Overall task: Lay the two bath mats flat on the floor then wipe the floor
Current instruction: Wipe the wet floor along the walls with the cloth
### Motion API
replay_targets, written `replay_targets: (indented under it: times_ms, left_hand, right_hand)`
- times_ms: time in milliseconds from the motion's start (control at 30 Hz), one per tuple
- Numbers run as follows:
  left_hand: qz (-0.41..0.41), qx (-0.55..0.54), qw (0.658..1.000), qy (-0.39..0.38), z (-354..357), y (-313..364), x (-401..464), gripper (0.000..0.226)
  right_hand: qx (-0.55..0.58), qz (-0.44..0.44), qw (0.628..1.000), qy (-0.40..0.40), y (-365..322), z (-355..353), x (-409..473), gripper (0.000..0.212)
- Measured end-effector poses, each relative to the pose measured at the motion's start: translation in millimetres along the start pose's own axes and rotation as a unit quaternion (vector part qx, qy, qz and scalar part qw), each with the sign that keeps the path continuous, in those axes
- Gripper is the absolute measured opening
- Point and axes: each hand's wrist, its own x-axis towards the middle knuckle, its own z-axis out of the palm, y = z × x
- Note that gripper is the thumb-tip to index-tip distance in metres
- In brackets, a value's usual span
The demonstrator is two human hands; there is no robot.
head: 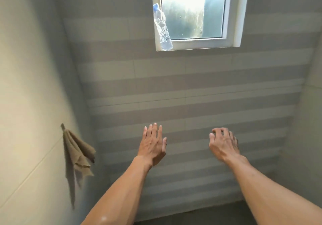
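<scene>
Both of my arms reach forward toward a striped grey tiled wall. My left hand (153, 143) is held flat with fingers extended and holds nothing. My right hand (223, 144) has its fingers apart and slightly curled, also holding nothing. A beige-brown cloth (76, 156) hangs from a hook on the left wall, well to the left of my left hand. No bath mat is in view. Only a dark strip of floor (200, 216) shows at the bottom, between my forearms.
A white-framed window (235, 15) sits high on the far wall. A clear plastic bottle with a blue cap (163, 29) leans on its sill at the left side. Tiled walls close in on the left and right.
</scene>
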Motion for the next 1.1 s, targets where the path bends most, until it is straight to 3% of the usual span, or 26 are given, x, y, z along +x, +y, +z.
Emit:
replay_targets:
  times_ms: [300, 400, 533, 767, 1000, 1100]
  left_hand:
    - [-0.190, 0.111, 0.969, 0.112, -76.6, -140.2, -36.2, 0.050]
    - [-0.311, 0.096, 0.943, 0.074, -96.5, -166.7, -49.0, 0.032]
    - [-0.440, 0.027, 0.897, 0.033, -99.8, -195.1, -64.3, 0.025]
    - [-0.515, -0.131, 0.840, 0.113, -67.5, -233.1, -65.5, 0.030]
    - [-0.529, -0.144, 0.826, 0.134, -69.3, -231.6, -48.1, 0.024]
    - [-0.542, -0.150, 0.814, 0.145, -61.8, -237.8, -39.8, 0.025]
  right_hand:
    - [0.087, -0.188, 0.974, -0.090, -191.0, 57.6, 6.9, 0.040]
    - [0.120, -0.235, 0.952, -0.155, -243.2, 81.9, -0.8, 0.039]
    - [0.141, -0.296, 0.912, -0.246, -301.6, 115.0, -11.6, 0.038]
    - [0.113, -0.375, 0.840, -0.375, -367.6, 148.8, -22.2, 0.053]
    - [0.167, -0.344, 0.839, -0.386, -404.8, 179.7, -18.5, 0.062]
    - [0.198, -0.338, 0.830, -0.397, -413.9, 191.2, -18.0, 0.052]
